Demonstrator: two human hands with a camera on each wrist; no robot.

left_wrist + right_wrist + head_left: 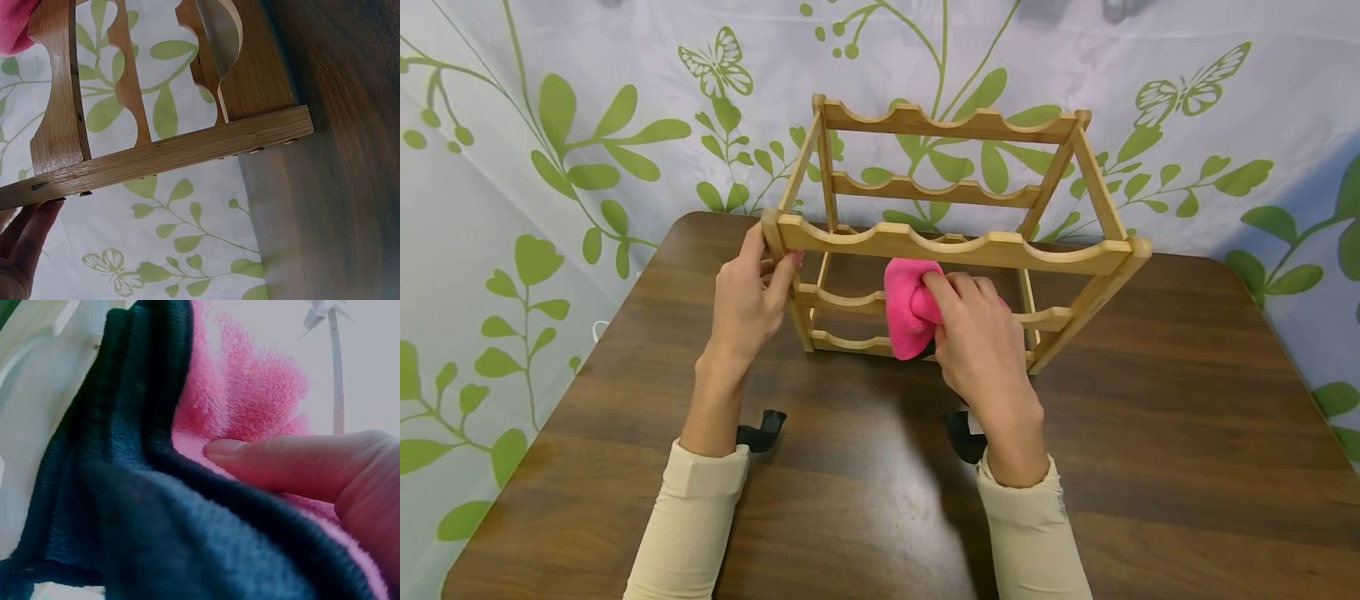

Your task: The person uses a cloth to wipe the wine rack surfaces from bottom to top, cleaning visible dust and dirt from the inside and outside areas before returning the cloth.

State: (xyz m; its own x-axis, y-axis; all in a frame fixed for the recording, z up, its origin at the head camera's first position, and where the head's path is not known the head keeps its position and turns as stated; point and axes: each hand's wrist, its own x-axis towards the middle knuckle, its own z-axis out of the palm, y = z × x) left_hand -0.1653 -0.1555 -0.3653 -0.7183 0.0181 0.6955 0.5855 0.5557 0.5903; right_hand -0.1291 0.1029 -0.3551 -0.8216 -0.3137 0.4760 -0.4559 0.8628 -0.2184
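Far edge of table: my left hand grips wine rack, right hand clutches pink cloth; likely wiping, next stroke needs steadiness.

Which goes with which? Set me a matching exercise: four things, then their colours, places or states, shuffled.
Things:
1. left hand
2. right hand
3. cloth
4. rack

Matches:
A. light wood with wavy bars
B. holding a near corner of the rack
C. bright pink
D. gripping the cloth

Pairs: 1-B, 2-D, 3-C, 4-A
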